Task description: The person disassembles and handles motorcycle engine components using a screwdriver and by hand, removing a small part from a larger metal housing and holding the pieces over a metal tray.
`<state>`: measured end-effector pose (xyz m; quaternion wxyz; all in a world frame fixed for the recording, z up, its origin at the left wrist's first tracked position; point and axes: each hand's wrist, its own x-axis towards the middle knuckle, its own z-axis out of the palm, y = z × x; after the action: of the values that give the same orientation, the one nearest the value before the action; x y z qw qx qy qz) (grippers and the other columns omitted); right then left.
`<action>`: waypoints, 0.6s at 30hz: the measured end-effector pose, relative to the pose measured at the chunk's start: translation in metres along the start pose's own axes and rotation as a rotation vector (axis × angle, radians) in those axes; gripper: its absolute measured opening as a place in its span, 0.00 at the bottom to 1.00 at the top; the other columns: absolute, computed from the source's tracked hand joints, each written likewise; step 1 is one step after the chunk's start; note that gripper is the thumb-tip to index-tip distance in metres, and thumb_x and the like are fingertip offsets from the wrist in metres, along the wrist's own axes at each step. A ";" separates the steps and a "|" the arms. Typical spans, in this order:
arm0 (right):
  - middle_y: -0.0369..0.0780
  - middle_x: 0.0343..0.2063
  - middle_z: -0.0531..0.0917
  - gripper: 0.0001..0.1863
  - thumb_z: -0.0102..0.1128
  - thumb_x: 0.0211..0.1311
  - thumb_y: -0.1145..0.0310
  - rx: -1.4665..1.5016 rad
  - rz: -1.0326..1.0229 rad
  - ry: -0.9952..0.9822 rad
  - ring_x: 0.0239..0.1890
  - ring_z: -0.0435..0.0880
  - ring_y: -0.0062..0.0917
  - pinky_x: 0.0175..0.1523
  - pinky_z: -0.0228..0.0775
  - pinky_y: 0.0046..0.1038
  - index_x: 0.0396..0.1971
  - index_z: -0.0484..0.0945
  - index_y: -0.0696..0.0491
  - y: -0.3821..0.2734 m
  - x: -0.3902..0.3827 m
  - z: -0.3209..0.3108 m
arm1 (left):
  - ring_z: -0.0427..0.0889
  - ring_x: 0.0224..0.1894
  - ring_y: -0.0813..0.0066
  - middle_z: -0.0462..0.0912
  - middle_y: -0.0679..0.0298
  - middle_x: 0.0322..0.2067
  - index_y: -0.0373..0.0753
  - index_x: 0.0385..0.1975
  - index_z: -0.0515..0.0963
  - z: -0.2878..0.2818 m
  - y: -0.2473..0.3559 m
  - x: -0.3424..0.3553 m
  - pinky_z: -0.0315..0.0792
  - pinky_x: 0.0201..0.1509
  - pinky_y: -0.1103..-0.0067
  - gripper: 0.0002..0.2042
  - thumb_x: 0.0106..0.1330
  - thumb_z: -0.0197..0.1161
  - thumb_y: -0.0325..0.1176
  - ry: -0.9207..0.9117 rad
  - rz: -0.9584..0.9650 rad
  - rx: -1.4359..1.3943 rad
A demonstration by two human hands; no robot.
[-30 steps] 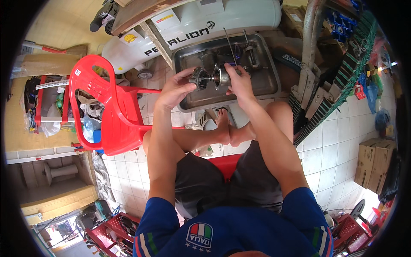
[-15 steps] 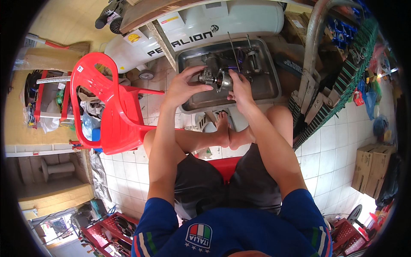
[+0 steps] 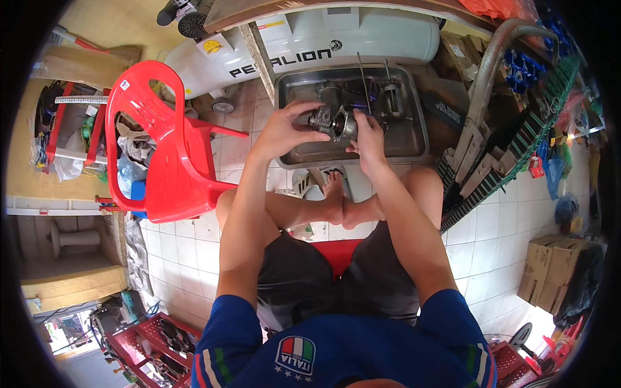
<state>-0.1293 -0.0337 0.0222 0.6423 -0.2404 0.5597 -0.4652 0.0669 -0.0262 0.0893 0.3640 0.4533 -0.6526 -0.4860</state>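
Observation:
Over a metal tray [image 3: 284,157], my two hands hold greasy metal machine parts end to end. My left hand [image 3: 288,131] curves its thumb and fingers around a small silver-grey part [image 3: 320,119]. In my right hand [image 3: 369,138] is a rounded metal housing [image 3: 348,125], gripped from the right side. A dark shaft shows between the two parts; I cannot tell whether they are joined. Beyond the hands, a grey cylindrical part [image 3: 329,94] and a clamp-like tool with a long screw [image 3: 391,97] lie in the tray, beside a thin upright rod [image 3: 365,84].
A red plastic chair [image 3: 174,165] stands at the left. Behind the tray is a long white tank [image 3: 381,39]. A metal-framed folding thing with green netting [image 3: 517,155] rises at the right. Cardboard boxes [image 3: 550,271] stack at the far right. My bare feet [image 3: 336,194] rest just before the tray.
The view has shifted a little, so the tray sits further right. Both hands keep their parts; the housing in my right hand looks slightly turned.

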 end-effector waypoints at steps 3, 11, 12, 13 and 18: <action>0.33 0.19 0.70 0.22 0.60 0.60 0.50 -0.007 -0.041 0.034 0.15 0.67 0.18 0.17 0.67 0.23 0.40 0.74 0.54 0.000 -0.004 0.002 | 0.75 0.55 0.75 0.73 0.64 0.54 0.33 0.55 0.74 0.001 0.001 -0.002 0.77 0.54 0.78 0.29 0.50 0.76 0.24 -0.013 -0.048 0.000; 0.31 0.16 0.67 0.22 0.61 0.60 0.49 0.001 0.000 -0.035 0.14 0.68 0.18 0.17 0.68 0.23 0.37 0.74 0.55 -0.006 -0.003 -0.004 | 0.74 0.57 0.65 0.71 0.62 0.56 0.41 0.55 0.76 0.003 0.014 -0.003 0.73 0.61 0.67 0.30 0.47 0.77 0.28 -0.024 0.031 0.110; 0.31 0.16 0.67 0.22 0.61 0.60 0.49 -0.003 -0.023 -0.017 0.14 0.68 0.18 0.17 0.69 0.23 0.36 0.74 0.55 -0.005 -0.003 -0.003 | 0.74 0.57 0.65 0.70 0.62 0.56 0.42 0.55 0.76 0.004 0.015 -0.004 0.72 0.62 0.66 0.31 0.47 0.77 0.28 -0.026 0.039 0.122; 0.31 0.16 0.68 0.22 0.61 0.60 0.48 -0.008 -0.047 0.002 0.15 0.69 0.18 0.17 0.69 0.23 0.36 0.74 0.55 -0.005 -0.003 -0.002 | 0.74 0.57 0.64 0.70 0.62 0.56 0.42 0.55 0.76 0.005 0.015 -0.005 0.73 0.61 0.67 0.31 0.47 0.77 0.28 -0.031 0.040 0.152; 0.32 0.25 0.76 0.17 0.60 0.62 0.51 -0.028 -0.040 -0.050 0.16 0.67 0.16 0.19 0.65 0.21 0.38 0.75 0.50 -0.006 -0.006 0.001 | 0.75 0.57 0.64 0.71 0.62 0.56 0.42 0.55 0.76 0.007 0.009 -0.005 0.74 0.60 0.67 0.31 0.47 0.77 0.29 -0.023 -0.011 0.156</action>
<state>-0.1301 -0.0308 0.0303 0.6429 -0.2722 0.5452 -0.4640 0.0597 -0.0178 0.0959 0.3172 0.4785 -0.6900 -0.4408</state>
